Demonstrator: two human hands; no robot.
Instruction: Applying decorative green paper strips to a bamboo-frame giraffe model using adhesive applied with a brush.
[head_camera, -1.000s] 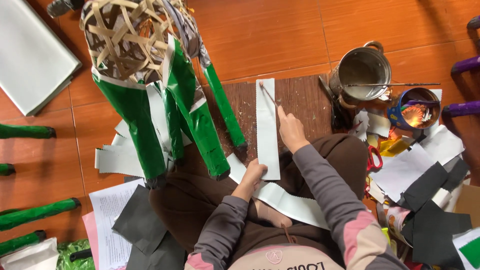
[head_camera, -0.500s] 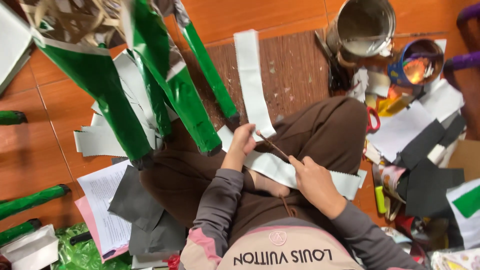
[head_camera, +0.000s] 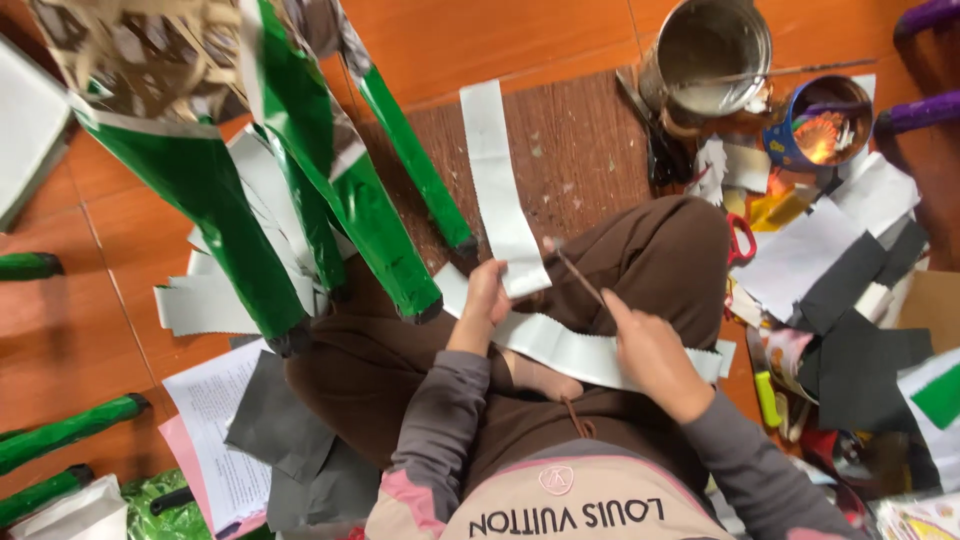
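Note:
My left hand pinches the near end of a long white paper strip that lies across a dark wooden board. My right hand holds a thin brown stick, its tip close to the strip's near end. A second white strip with a zigzag edge lies across my lap, under both hands. I sit cross-legged in brown trousers.
A woven frame with green-wrapped legs stands at the left. A metal pot, a small blue tin, red-handled scissors and black and white paper scraps crowd the right. Papers lie at lower left.
My right hand drew back from the far end of the strip to my lap, stick in hand. My left hand took hold of the strip's near end. The view shifted forward.

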